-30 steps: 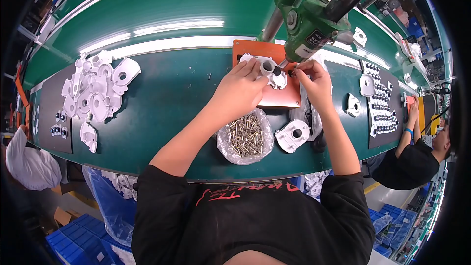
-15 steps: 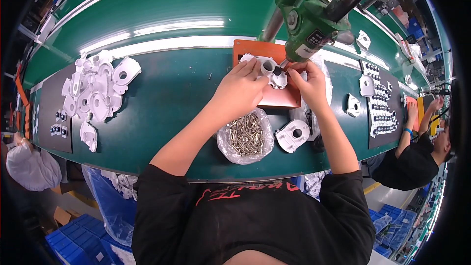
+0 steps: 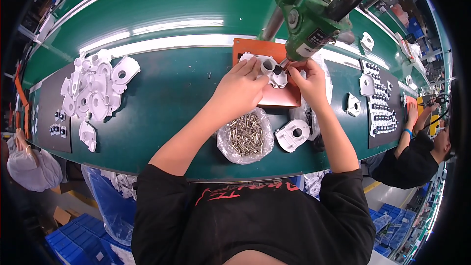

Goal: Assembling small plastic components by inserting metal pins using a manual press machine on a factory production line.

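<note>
My left hand (image 3: 241, 84) grips a white plastic housing (image 3: 277, 79) by its round tube-like collar. The housing rests on the orange base plate (image 3: 280, 99) under a green press head (image 3: 314, 24). A black round insert shows in the housing beside the collar. My right hand (image 3: 311, 81) is closed in a pinch at the housing's right side, close to the press tip; whatever lies between the fingertips is too small to make out. Below the base plate sits a clear plastic bag of screws (image 3: 245, 136), with another white housing (image 3: 293, 135) to its right.
A heap of white housings (image 3: 95, 88) lies at the left. Rows of small black-and-white parts (image 3: 382, 100) fill a dark mat at the right. Single housings (image 3: 353, 104) stand between mat and press. Co-workers sit at both sides, one with a blue wristband (image 3: 408, 131).
My hands and the housing look unchanged. The co-worker at the left has raised a forearm, and the one at the right has shifted their hands slightly. One white part at the far right has moved along.
</note>
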The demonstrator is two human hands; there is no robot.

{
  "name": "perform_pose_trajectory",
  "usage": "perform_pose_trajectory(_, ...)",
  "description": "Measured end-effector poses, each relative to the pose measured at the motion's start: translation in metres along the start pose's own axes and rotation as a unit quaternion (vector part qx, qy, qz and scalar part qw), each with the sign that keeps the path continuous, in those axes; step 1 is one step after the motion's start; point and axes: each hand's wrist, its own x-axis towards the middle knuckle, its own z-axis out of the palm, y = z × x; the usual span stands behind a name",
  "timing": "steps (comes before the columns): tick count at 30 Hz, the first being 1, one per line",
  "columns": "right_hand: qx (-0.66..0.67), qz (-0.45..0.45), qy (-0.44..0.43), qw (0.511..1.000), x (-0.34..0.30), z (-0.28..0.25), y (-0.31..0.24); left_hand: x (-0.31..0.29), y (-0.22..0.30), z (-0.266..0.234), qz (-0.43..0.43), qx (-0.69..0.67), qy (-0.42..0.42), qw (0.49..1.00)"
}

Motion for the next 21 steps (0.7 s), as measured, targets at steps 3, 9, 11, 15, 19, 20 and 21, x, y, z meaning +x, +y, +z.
perform_pose_trajectory(3,0.008,0.006,0.009,1.0,0.0,0.0,0.0,0.0,0.0,0.001,0.001,0.001,0.003,1.0)
perform_pose_trajectory(9,-0.032,0.007,-0.018,0.999,0.001,0.0,-0.004,0.0,-0.001,0.0,0.001,0.005,-0.002,1.0)
perform_pose_trajectory(11,-0.027,0.016,-0.015,0.999,0.004,0.004,-0.003,-0.001,-0.001,0.001,0.001,0.007,0.0,1.0)
perform_pose_trajectory(15,-0.031,0.022,-0.02,0.999,0.006,0.01,-0.002,0.0,-0.001,0.002,0.001,0.0,0.004,1.0)
perform_pose_trajectory(19,-0.028,0.031,-0.032,0.999,0.006,0.014,-0.008,-0.001,0.0,0.002,-0.007,-0.006,-0.001,1.0)
perform_pose_trajectory(20,-0.036,0.038,-0.028,0.998,0.006,0.014,-0.011,-0.001,0.0,0.002,-0.008,-0.006,-0.001,1.0)
perform_pose_trajectory(21,-0.044,0.045,-0.024,0.998,0.006,0.014,-0.012,-0.001,0.0,0.002,-0.008,-0.006,-0.001,1.0)
